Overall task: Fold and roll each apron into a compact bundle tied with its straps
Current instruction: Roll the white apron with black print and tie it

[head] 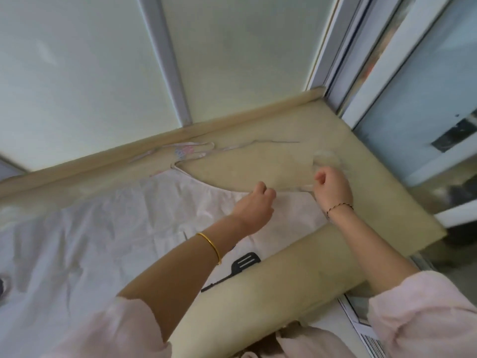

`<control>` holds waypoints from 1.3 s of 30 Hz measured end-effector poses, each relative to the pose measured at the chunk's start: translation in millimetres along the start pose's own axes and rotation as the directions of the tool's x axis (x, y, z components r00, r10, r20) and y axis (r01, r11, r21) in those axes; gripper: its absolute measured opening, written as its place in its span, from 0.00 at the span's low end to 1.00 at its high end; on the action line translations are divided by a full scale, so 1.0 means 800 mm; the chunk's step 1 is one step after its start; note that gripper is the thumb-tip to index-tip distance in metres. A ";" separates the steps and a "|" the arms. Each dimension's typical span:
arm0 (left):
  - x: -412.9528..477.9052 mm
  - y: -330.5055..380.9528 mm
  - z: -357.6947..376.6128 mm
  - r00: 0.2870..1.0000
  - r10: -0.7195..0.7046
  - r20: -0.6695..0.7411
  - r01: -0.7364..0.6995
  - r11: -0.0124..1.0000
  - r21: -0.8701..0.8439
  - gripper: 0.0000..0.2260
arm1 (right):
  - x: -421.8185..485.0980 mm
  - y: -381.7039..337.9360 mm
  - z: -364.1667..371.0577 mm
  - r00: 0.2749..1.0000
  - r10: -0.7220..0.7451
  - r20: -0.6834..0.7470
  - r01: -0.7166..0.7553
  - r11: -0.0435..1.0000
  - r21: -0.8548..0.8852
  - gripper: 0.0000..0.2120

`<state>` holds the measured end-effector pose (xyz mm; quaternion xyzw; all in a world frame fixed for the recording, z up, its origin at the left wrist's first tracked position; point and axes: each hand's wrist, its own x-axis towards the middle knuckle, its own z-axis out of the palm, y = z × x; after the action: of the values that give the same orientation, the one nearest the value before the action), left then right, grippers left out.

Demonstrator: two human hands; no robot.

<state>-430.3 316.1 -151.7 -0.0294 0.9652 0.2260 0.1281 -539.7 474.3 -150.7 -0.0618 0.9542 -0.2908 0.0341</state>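
A white apron (103,241) is seen spread flat and creased over the left and middle of the frame, laid on a beige counter (284,161) that is bounded along its upper side by a raised beige ledge (154,140). Thin pale straps (196,151) are trailed loosely over the bare counter just below that ledge, in the upper middle, joined to the apron's curved edge. A pink sleeve (116,329) is seen at the lower left, and a gold bangle (210,248) is worn on the forearm rising from it. The left hand (254,205) is placed at the apron's upper edge in the centre of the frame, with its fingers curled and the edge of the cloth pinched between them. Below it, a black spatula print (244,264) is shown on the apron near the counter's front edge. Right of centre, the right hand (333,188) is clenched on the apron's right corner; a blurred pale loop is seen just above its knuckles, and what it is cannot be told. A dark cord bracelet (339,207) is worn on that wrist. A pale window frame (361,60) is seen at the upper right.
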 end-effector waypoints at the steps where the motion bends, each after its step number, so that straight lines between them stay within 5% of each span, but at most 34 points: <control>1: 0.012 0.019 0.003 1.000 0.001 -0.002 -0.001 1.000 -0.009 0.16 | 0.008 0.016 -0.014 0.999 0.039 -0.001 -0.039 0.999 -0.022 0.07; 4: 0.039 0.056 0.009 1.000 -0.018 0.006 0.018 0.999 -0.031 0.18 | 0.022 0.052 -0.033 0.992 0.081 0.097 -0.072 0.993 -0.090 0.07; 7: 0.068 0.084 0.012 0.995 -0.098 0.020 0.098 0.995 0.007 0.20 | 0.032 0.079 -0.045 0.937 0.004 0.349 0.002 1.000 -0.018 0.07; 9: 0.081 0.089 0.012 0.978 -0.195 0.069 0.192 0.980 0.047 0.20 | 0.030 0.082 -0.047 0.816 -0.122 0.565 0.141 0.990 0.009 0.15; 11: 0.087 0.091 0.014 0.955 -0.277 0.105 0.270 0.960 0.076 0.21 | 0.029 0.084 -0.048 0.710 -0.229 0.666 0.424 0.894 -0.144 0.21; 14: 0.086 0.093 0.023 0.938 -0.330 0.110 0.322 0.943 0.082 0.26 | 0.040 0.081 -0.055 0.697 -0.189 0.691 0.547 0.764 -0.343 0.16; 18: 0.084 0.099 0.031 0.928 -0.364 0.076 0.354 0.928 0.118 0.31 | 0.072 0.052 -0.084 0.849 -0.212 0.484 0.441 0.790 -0.426 0.03; 21: 0.084 0.102 0.033 0.921 -0.386 0.057 0.378 0.919 0.110 0.35 | 0.096 0.020 -0.108 0.905 -0.335 0.262 0.422 0.779 -0.464 0.10; 28: 0.079 0.102 0.035 0.917 -0.398 0.024 0.395 0.916 0.077 0.39 | 0.141 -0.005 -0.101 0.882 -0.471 0.015 0.448 0.828 -0.337 0.11; 32: 0.081 0.102 0.035 0.919 -0.393 0.025 0.388 0.914 0.119 0.39 | 0.151 0.026 -0.079 0.811 -0.568 -0.139 0.515 0.807 -0.289 0.16; 35: 0.085 0.104 0.033 0.917 -0.396 0.049 0.386 0.911 0.144 0.38 | 0.156 0.041 -0.080 0.804 -0.558 -0.205 0.514 0.826 -0.231 0.21; 39: 0.092 0.108 0.028 0.907 -0.411 0.093 0.391 0.902 0.183 0.37 | 0.168 0.036 -0.120 0.873 -0.436 -0.217 0.364 0.880 -0.304 0.14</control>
<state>-505.7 403.2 -153.2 -0.2025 0.9430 0.1178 0.2363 -684.9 532.2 -91.0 -0.2217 0.9444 -0.1729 -0.1704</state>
